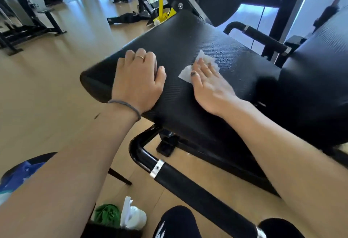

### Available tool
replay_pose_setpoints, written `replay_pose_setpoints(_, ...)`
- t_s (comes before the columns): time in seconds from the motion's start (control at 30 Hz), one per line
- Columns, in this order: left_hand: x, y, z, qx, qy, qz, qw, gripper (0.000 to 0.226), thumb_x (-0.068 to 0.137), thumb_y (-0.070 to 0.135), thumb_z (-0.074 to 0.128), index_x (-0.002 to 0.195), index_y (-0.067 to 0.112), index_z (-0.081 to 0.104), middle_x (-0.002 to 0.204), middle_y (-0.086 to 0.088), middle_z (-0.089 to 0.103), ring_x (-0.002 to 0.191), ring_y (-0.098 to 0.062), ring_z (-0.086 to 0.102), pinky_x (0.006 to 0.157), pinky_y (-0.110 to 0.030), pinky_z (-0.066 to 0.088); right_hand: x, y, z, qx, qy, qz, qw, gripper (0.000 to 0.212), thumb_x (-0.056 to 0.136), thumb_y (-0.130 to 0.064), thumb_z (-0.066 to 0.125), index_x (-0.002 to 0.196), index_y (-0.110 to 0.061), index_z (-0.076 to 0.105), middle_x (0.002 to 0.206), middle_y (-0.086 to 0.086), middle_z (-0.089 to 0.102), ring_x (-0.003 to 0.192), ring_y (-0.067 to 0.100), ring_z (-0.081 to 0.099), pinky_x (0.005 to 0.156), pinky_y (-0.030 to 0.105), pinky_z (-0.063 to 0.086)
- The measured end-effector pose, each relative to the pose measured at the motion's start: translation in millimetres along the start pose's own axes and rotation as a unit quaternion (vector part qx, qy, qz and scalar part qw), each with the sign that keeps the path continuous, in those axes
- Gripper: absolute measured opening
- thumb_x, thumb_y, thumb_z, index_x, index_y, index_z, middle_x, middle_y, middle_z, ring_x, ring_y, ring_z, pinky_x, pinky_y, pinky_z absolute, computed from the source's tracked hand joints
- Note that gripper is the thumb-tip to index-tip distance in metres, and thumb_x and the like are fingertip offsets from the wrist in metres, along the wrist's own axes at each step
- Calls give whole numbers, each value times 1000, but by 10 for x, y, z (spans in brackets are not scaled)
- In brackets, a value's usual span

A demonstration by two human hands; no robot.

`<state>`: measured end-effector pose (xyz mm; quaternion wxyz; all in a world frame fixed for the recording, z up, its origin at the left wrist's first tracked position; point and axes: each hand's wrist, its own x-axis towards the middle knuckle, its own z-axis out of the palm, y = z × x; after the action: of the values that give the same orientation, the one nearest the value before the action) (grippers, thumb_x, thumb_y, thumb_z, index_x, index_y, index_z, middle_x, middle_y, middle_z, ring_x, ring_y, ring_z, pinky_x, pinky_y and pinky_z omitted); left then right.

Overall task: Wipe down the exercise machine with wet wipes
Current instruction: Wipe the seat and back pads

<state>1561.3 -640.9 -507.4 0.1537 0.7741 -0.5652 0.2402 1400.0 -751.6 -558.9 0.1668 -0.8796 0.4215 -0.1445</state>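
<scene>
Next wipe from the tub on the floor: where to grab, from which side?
Pinch the wipe by its free upper end, coming straight down from above. It stands upright out of the top of the tub, and the green cloth crowds its left side, so probably favour the top or right.

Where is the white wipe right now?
In the head view the wet wipe lies flat on the black seat pad, pressed under the right hand, to the right of the left hand.

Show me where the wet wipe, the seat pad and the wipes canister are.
wet wipe (185, 73): head view, its white corner left of the thumb.
seat pad (188, 36): head view, bare textured top surface.
wipes canister (136, 217): head view, its white lid at the bottom.
</scene>
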Motion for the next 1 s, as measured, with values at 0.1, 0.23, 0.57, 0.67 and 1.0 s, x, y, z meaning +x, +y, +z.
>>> replay_pose_setpoints(0.1, 15, -1, 40, -10, -12, 29, 999, 32, 100, 41, 38, 83, 16, 51, 87, -6, 57, 85, -29, 53, 80, -46, 41, -573, -253, 59, 32, -7, -84, 996, 66, 101, -47, -5, 162, -22, -1, 169, -7, -13, 153, 7, -18, 126, 31, -8)
replay_pose_setpoints(0.23, -12, 15, 15, 42, -59, 70, 995, 29, 101, 38, 36, 99, 16, 54, 95, -6, 56, 87, -29, 50, 80, -45, 39, -850, -213, -117, -23, -43, -92, 995, 58, 106, -43, -3, 160, -24, -10, 166, -9, -22, 151, 7, -25, 126, 31, -12)
replay_pose_setpoints(0.57, 172, 150, -50, 66, -183, -21, 981, 24, 94, 40, 40, 86, 17, 45, 90, -4, 44, 83, -27, 42, 75, -43, 34, -769, -526, -120, 46, -62, 72, 994, 64, 106, -42, 3, 161, -11, -7, 168, 7, -20, 154, 21, -22, 126, 37, -11)
replay_pose_setpoints(0.67, 218, 194, -82, 52, -203, -52, 976, 21, 90, 37, 41, 83, 17, 44, 89, -4, 44, 83, -28, 42, 75, -43, 34, -1003, -373, -160, 14, -88, 37, 995, 62, 108, -41, 7, 161, -12, -7, 168, 5, -19, 155, 19, -20, 127, 38, -7)
replay_pose_setpoints(1.0, 166, 198, -86, 63, -212, -46, 974, 18, 93, 32, 40, 85, 15, 43, 89, -6, 41, 82, -27, 38, 73, -43, 33, -537, -482, -119, 67, -27, 291, 954, 70, 104, -44, 7, 160, -2, 0, 168, 17, -13, 156, 30, -14, 128, 46, 1)
